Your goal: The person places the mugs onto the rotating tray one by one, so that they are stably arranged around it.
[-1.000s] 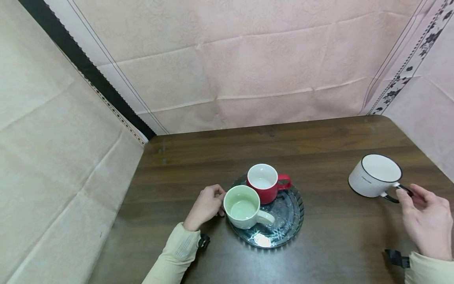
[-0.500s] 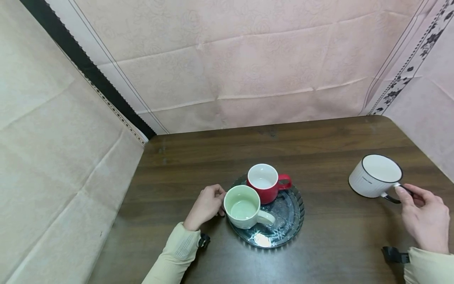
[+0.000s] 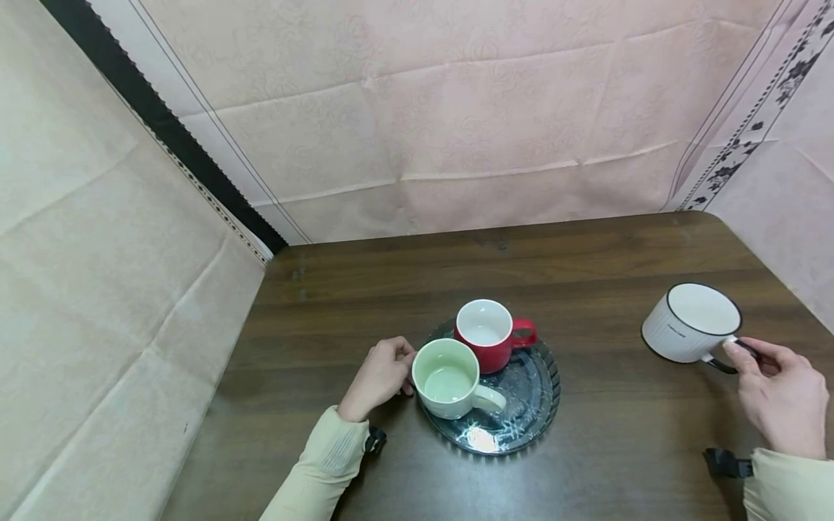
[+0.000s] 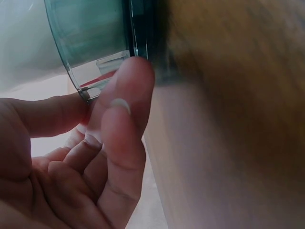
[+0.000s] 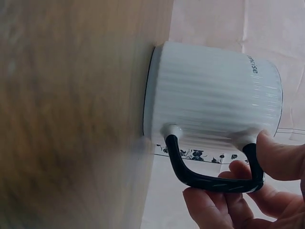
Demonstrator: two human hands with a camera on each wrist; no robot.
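A round clear glass plate with a scalloped rim (image 3: 531,405) lies on the table, bearing two cups. On its near left part stands a pale green cup (image 3: 433,405), touching or almost touching a red mug with a white inside (image 3: 490,358) behind it. My left hand (image 3: 381,378) pinches the plate's left edge; the left wrist view shows the thumb on the rim (image 4: 71,81) and fingers below it. Far to the right, a white ribbed mug (image 3: 677,336) stands upright on the table. My right hand (image 3: 782,394) holds its black handle (image 5: 214,183) between thumb and fingers.
The dark wooden table (image 3: 606,420) stretches between the plate and the white mug. Pale patterned cloth (image 3: 495,130) hangs along the back and both sides. Black straps (image 3: 726,463) are on both wrists.
My right hand has shifted slightly on the white mug's handle since a second ago. The cups, the plate and my left hand look still.
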